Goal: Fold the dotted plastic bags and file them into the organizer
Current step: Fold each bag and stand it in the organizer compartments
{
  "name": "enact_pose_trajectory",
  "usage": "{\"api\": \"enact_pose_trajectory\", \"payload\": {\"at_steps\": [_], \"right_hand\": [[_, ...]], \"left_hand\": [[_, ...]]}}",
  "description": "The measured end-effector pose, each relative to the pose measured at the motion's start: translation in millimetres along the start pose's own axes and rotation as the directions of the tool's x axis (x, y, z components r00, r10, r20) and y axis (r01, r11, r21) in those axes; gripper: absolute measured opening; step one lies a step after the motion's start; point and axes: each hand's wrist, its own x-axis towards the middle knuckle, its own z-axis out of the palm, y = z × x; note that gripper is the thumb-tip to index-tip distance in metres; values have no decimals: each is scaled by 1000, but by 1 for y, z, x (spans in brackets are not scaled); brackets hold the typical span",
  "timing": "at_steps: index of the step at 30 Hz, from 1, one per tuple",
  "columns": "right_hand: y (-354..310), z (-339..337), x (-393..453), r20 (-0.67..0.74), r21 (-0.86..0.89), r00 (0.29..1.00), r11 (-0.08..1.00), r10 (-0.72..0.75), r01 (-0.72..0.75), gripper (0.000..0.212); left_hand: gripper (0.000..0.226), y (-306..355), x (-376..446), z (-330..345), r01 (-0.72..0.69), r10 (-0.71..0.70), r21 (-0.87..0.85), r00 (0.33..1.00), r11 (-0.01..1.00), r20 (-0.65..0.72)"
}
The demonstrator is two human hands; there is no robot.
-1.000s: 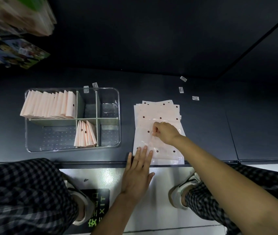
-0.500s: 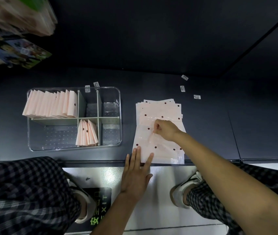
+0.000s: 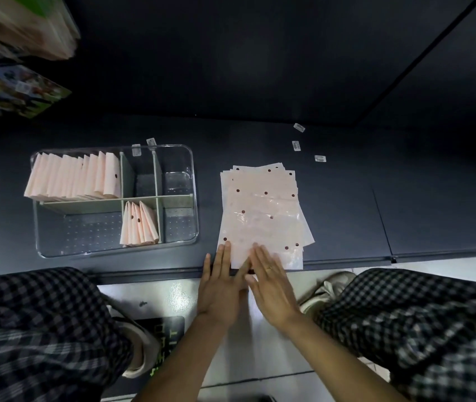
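A stack of pink dotted plastic bags (image 3: 262, 210) is laid flat on the dark worktop (image 3: 347, 204), just right of a clear organizer (image 3: 190, 198). The left hand (image 3: 220, 285) is spread flat, its straight fingers resting on the stack's near left corner at the worktop edge. The right hand (image 3: 273, 285) is likewise flat and released, fingers pressed on the near edge of the top bag; nothing is grasped by either. In the organizer, a row of folded bags (image 3: 74, 177) is filed upright in the far left compartment, and a smaller bundle (image 3: 139, 224) is stood in the near middle one. Three small labels (image 3: 296, 145) are scattered behind the stack.
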Motion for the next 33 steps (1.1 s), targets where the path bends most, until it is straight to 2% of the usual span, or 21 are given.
{"api": "enact_pose_trajectory", "payload": {"at_steps": [3,5,9,12,14,16,20,23,26,33], "right_hand": [[35,6,-26,32,-203,997,977,67,-59,65],[51,3,-36,31,-264,995,961,92,-80,66],[60,-6,-38,-10,-278,989,950,147,-144,62],[45,-20,-28,-213,-135,965,974,152,-184,50],[37,-25,-16,-341,-4,928,987,148,-159,36],[30,-29,-6,-309,53,943,993,121,-109,26],[24,-33,15,-243,4,970,1000,-5,6,13],[26,-33,21,-212,-16,975,998,-63,61,9],[30,-35,21,-252,49,964,994,-82,97,4],[33,-36,21,-289,-60,940,983,-183,173,16]], "left_hand": [[75,-3,-1,-6,-21,20,57,1000,998,24],[74,-5,-2,-10,-25,23,73,999,997,31],[68,-18,-6,-13,-48,46,59,999,997,24],[68,-20,-7,-12,-51,51,34,999,998,13],[68,-20,-7,-12,-52,51,32,999,998,10],[68,-20,-6,-12,-57,56,33,998,998,9],[65,-21,-5,-11,-48,48,1,999,999,-9],[64,-21,-3,-12,-45,44,-22,998,999,-35],[60,-20,-1,-14,-40,35,-63,996,997,-78],[50,-17,5,-19,19,-31,-132,995,991,-92]]}}
